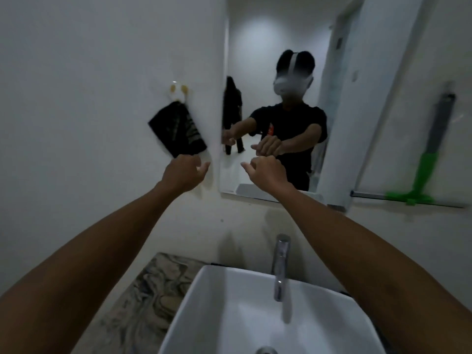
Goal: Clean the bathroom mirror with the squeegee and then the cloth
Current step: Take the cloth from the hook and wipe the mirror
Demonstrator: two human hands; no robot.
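Two empty hands, left [184, 172] and right [265, 172], loosely curled; one squeegee [431, 154]; one cloth [177, 131].

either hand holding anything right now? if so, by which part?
Nothing held. Left hand and right hand are both empty; the squeegee and cloth hang untouched.

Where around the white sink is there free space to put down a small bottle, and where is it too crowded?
The marbled grey countertop, left of the white square sink, shows a bare patch beneath the left forearm. Behind the sink, the chrome tap fills the narrow strip before the wall. Right of the sink is hidden by the right forearm. The basin itself looks bare, but its floor slopes.
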